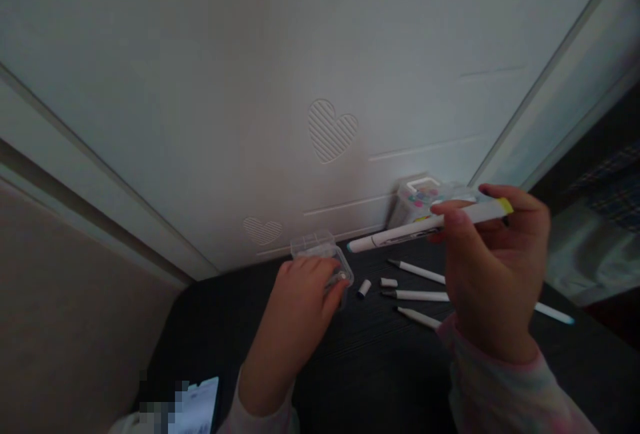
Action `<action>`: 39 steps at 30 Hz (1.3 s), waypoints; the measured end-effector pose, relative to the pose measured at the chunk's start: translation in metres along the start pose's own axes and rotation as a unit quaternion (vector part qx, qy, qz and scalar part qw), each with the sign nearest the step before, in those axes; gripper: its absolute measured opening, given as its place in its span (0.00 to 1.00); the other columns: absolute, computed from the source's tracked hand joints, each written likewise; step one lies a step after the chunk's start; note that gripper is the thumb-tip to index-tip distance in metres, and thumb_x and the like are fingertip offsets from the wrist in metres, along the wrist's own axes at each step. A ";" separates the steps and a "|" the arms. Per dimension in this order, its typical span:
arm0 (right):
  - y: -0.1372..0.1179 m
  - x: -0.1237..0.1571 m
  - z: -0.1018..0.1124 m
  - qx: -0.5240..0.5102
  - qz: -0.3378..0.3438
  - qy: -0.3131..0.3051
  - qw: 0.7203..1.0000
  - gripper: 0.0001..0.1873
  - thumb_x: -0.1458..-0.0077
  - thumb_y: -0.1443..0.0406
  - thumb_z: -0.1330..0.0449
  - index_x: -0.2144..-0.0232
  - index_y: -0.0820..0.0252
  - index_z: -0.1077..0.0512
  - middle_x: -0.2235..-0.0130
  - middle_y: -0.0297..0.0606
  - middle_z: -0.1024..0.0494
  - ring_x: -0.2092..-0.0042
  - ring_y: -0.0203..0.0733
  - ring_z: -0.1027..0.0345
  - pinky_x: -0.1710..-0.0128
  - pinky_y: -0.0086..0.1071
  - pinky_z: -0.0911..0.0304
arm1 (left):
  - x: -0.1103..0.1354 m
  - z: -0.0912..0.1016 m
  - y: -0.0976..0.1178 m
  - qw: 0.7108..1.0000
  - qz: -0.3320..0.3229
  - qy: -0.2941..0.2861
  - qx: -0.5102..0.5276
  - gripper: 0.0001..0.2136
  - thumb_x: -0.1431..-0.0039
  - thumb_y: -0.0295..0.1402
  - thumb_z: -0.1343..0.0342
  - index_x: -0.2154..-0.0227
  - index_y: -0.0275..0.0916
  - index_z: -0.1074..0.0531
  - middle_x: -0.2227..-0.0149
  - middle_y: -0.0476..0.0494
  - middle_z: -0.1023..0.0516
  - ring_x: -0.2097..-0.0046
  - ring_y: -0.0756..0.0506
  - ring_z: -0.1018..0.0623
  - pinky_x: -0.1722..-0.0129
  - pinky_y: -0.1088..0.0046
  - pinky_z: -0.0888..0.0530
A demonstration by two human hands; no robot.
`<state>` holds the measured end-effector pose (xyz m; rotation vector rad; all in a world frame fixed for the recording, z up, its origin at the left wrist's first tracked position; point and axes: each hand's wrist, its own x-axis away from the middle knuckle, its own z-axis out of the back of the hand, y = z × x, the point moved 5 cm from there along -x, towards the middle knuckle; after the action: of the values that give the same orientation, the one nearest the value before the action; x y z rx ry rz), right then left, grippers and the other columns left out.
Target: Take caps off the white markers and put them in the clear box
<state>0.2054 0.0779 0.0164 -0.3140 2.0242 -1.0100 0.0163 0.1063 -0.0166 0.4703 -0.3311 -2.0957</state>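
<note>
A white marker (415, 227) with a teal tip end and a yellow far end lies slanted in my right hand (493, 247), raised above the table. Thumb and fingers are closed round it. Lower and to the left, my left hand (310, 294) reaches over a small clear plastic box (347, 267) with its lid up. The fingers of that hand are bent together at the box's inside edge; what they pinch is too small and blurred to name. Two loose marker caps (365, 288) lie just right of the box.
Several uncapped white markers (415, 296) lie on the dark table (365, 367), partly behind my right hand. A clear container (410, 204) with colourful contents stands against the white panel (225, 87). A lit phone (197, 407) rests at the lower left.
</note>
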 end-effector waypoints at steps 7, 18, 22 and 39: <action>0.008 0.005 -0.008 0.033 -0.024 -0.055 0.998 0.18 0.54 0.68 0.39 0.59 0.52 0.36 0.70 0.31 0.27 0.71 0.34 0.32 0.76 0.27 0.35 | 0.000 -0.011 -0.002 0.999 0.015 -0.048 0.013 0.09 0.42 0.34 0.57 0.62 0.46 0.33 0.60 0.51 0.25 0.54 0.45 0.30 0.48 0.51 0.51; 0.010 0.005 -0.013 0.058 -0.026 -0.096 0.993 0.16 0.52 0.67 0.41 0.59 0.48 0.37 0.68 0.34 0.28 0.68 0.38 0.31 0.75 0.32 0.34 | 0.002 -0.011 0.003 0.987 0.022 -0.127 0.097 0.11 0.42 0.35 0.58 0.60 0.44 0.34 0.58 0.48 0.28 0.55 0.46 0.31 0.51 0.63 0.38; 0.011 0.005 -0.011 0.076 -0.008 -0.096 0.992 0.16 0.50 0.65 0.42 0.58 0.47 0.38 0.68 0.34 0.28 0.68 0.39 0.32 0.74 0.32 0.34 | 0.006 -0.010 0.004 0.986 0.010 -0.136 0.097 0.12 0.42 0.35 0.59 0.58 0.44 0.34 0.57 0.48 0.29 0.54 0.47 0.32 0.53 0.68 0.36; 0.012 0.010 -0.021 0.064 -0.069 -0.175 0.980 0.16 0.51 0.67 0.43 0.58 0.53 0.38 0.68 0.32 0.27 0.70 0.34 0.33 0.73 0.28 0.34 | 0.007 -0.010 0.007 0.986 -0.006 -0.161 0.051 0.12 0.41 0.36 0.60 0.66 0.43 0.31 0.64 0.48 0.28 0.62 0.48 0.30 0.61 0.71 0.33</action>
<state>0.1845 0.0914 0.0089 -0.5298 1.6312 -1.0825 0.0223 0.0961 -0.0247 0.1905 -0.6272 -2.1726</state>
